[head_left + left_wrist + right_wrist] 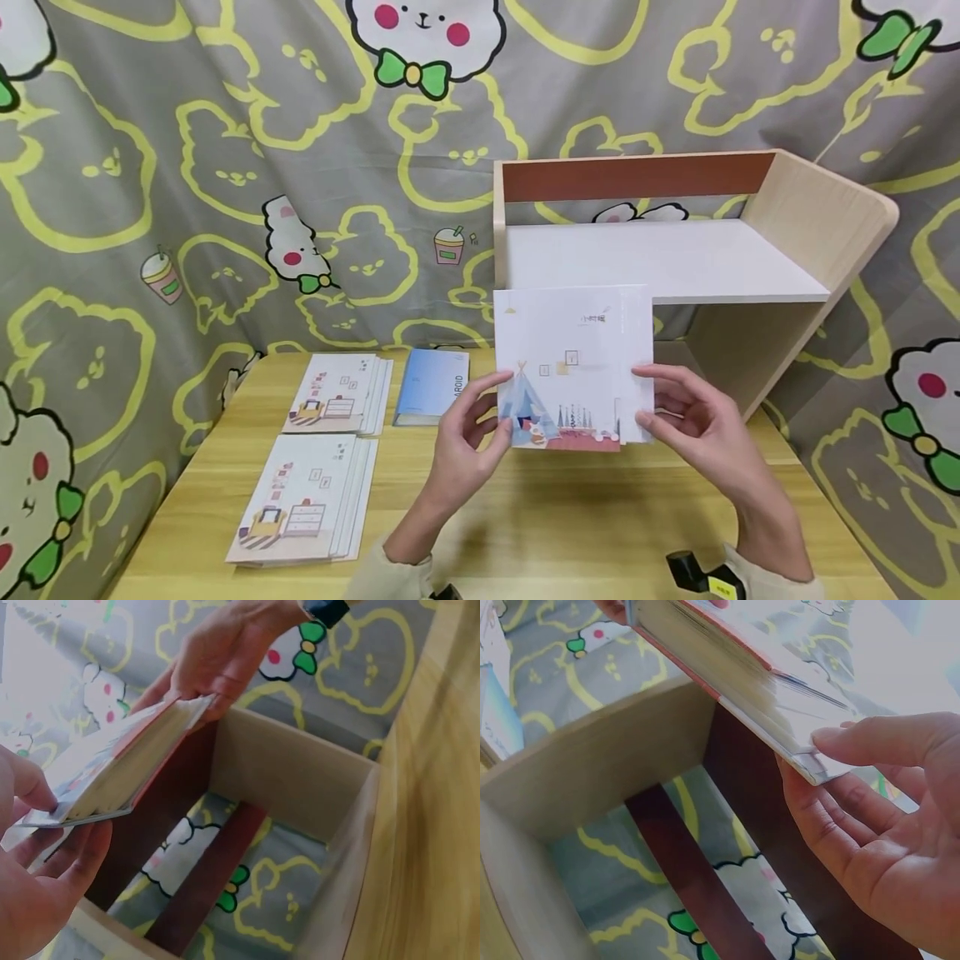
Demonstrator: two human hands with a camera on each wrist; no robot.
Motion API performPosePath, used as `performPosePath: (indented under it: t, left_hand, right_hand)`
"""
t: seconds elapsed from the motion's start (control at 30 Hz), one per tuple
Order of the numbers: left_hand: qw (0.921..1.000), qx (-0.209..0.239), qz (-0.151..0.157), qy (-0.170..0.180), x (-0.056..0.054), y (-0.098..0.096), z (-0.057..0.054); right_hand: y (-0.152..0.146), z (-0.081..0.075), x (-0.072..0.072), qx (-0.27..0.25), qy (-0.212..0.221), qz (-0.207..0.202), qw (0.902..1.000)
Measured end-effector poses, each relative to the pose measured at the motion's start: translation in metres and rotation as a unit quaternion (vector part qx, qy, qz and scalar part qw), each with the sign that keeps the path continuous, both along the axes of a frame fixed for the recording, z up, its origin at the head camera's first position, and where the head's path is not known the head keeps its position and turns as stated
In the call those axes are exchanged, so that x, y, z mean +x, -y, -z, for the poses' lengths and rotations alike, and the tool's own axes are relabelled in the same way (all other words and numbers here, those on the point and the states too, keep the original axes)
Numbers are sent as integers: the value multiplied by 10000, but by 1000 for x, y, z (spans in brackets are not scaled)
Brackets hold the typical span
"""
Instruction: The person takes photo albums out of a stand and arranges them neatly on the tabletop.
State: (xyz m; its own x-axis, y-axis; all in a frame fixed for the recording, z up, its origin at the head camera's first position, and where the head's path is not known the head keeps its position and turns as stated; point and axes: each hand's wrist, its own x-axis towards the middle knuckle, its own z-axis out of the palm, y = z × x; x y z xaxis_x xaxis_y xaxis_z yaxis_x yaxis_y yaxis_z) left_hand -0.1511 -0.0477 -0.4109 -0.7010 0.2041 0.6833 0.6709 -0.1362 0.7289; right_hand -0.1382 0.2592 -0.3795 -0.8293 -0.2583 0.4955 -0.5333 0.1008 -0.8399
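Both hands hold up a thick square book (562,342) with a white cover, a blue tent drawing and a pink strip along the bottom. My left hand (467,442) grips its left edge, thumb in front. At the opposite edge, my right hand (697,417) pinches it between thumb and fingers. Cream page edges of the book (727,671) face down in the right wrist view. The book stands off the table, in front of a small wooden desk shelf (667,258) and overlapping its lower left part.
Two stacks of similar white books, a near stack (300,508) and a far stack (333,396), lie on the left of the wooden table (420,517). A blue book (431,387) lies beside the far stack. A patterned curtain (300,150) hangs behind.
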Motion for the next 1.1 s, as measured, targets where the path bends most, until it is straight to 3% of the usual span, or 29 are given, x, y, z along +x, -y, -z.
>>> performPosePath:
  t: [0.27,0.63,1.1]
  left_hand:
    - [9995,-131,-160,221,4,20,0]
    - [9996,2,-274,-116,8,39,0]
    - [9987,73,-501,-60,15,60,-3]
  right_hand:
    - [18,3,-2,-47,173,-131,9998]
    - [41,4,-2,-226,109,-266,9993]
    - [66,11,-2,-430,-51,-328,9985]
